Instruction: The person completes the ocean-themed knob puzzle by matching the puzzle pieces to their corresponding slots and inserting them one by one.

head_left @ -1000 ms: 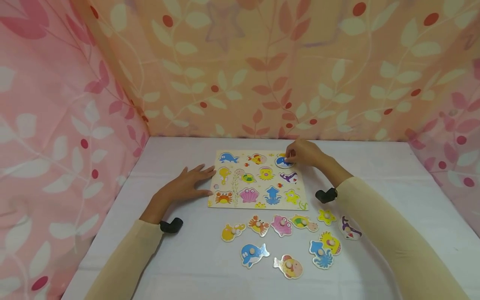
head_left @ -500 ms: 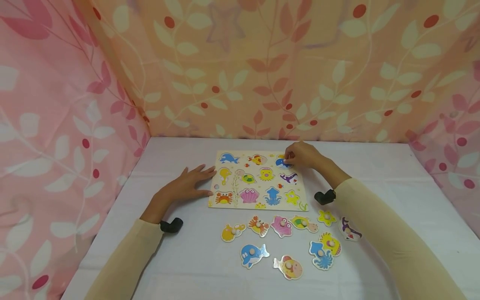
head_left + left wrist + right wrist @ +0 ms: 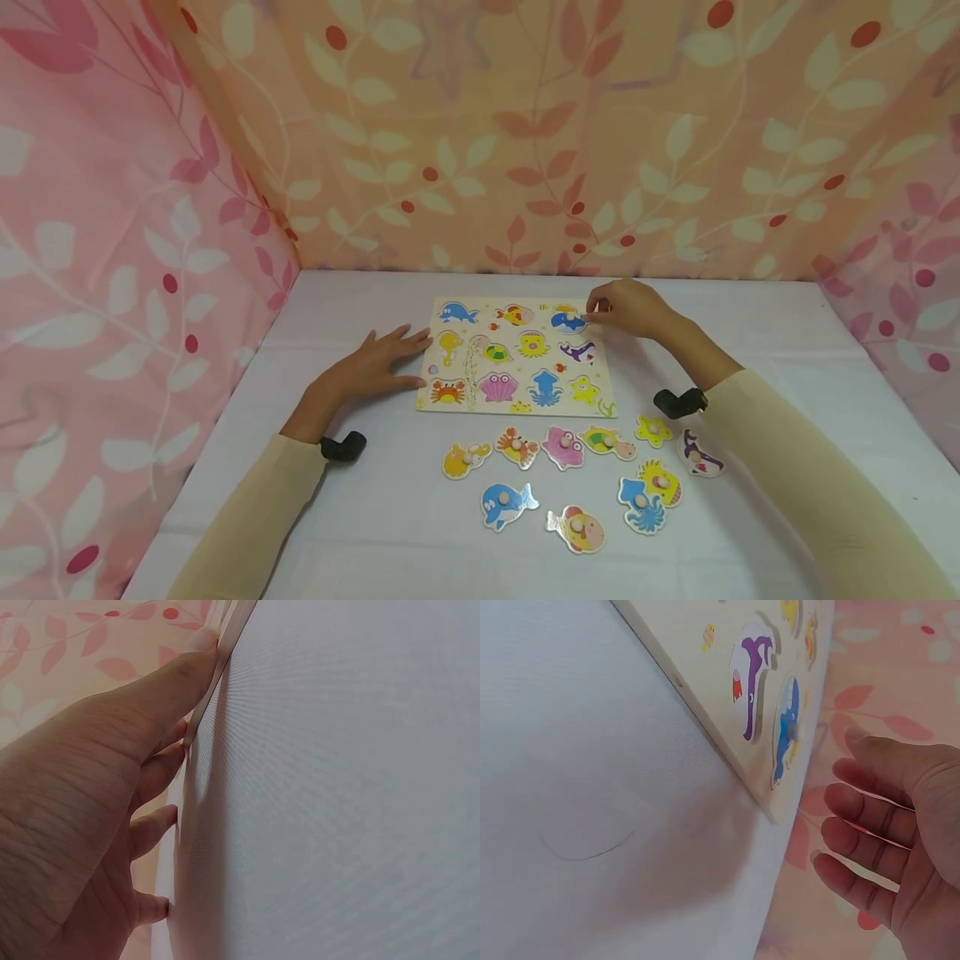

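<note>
A flat wooden puzzle board (image 3: 517, 329) with sea-animal shapes lies on the white cloth. My left hand (image 3: 381, 362) has its fingers spread along the board's left edge, the thumb and fingertips (image 3: 169, 821) right at that edge. In the board's top right corner sits a dark blue fish-shaped piece (image 3: 566, 322) with a small knob. My right hand (image 3: 628, 307) is beside this piece, its fingertips at the piece's right side in the head view. In the right wrist view those loosely bent fingers (image 3: 862, 817) are apart from the blue piece (image 3: 786, 731) and hold nothing.
Several knobbed pieces lie in front of the board, including a blue whale (image 3: 506, 504), a fish (image 3: 577, 529), a crab (image 3: 519, 457) and a yellow star (image 3: 651, 433). A blue squid (image 3: 645, 518) overlaps a yellow octopus (image 3: 670, 493). Patterned curtains (image 3: 480, 167) stand behind and beside the table.
My right hand has let go of the blue piece's knob and moved slightly right, leaving the piece in the board's corner. The left hand has stayed at the board's edge.
</note>
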Demonstrator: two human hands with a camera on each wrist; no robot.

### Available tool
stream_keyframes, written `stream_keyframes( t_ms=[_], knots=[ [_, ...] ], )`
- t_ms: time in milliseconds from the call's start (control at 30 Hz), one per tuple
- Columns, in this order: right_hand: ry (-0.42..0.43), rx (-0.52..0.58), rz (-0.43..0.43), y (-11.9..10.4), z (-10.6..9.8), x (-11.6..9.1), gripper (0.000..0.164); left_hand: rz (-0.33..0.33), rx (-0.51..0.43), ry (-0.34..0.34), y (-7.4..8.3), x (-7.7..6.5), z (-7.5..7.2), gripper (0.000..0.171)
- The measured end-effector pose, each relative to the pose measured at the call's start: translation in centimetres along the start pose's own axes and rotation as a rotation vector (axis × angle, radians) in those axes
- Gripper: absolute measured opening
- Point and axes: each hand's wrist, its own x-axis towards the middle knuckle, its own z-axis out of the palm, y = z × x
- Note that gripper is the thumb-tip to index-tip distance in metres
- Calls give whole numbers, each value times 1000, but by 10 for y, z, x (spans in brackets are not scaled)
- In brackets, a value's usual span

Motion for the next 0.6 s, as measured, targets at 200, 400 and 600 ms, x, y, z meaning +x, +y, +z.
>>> stream_keyframes(
  t_ms=[200,400,600],
  knots=[
    [24,-9,-8,-9,-4,-26,16,3,-10,7,-1,0,1,87],
    [11,-28,-4,-17,-6,-53,17,9,-10,10,0,0,1,86],
    [21,-20,16,-16,-5,-77,18,1,-2,6,1,0,1,86]
  ],
)
